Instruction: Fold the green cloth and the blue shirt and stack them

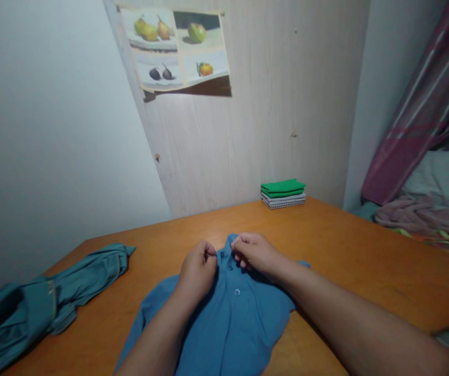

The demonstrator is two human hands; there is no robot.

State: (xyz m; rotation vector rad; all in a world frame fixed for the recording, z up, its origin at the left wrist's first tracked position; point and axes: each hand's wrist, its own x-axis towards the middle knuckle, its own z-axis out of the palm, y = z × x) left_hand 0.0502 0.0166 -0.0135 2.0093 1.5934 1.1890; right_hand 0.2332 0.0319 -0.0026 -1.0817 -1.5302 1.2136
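Observation:
A blue button-up shirt [232,329] lies front side up on the table before me, its collar end pointing away. My left hand [200,269] pinches the fabric at the left side of the collar opening. On the other side, my right hand [253,252] is closed on the collar edge, thumb and fingers pressed together. Between the hands some dark snaps or buttons show near the neck, and a ring-shaped button [237,292] sits lower on the front placket. Both hands partly hide the collar.
The orange-brown wooden table [326,235] meets a wall at the back. Crumpled green-teal clothing [63,297] lies at left. Folded cloths [283,194], green over grey and checked, are stacked at the back. A pink curtain [408,115] and bedding [436,214] are at right.

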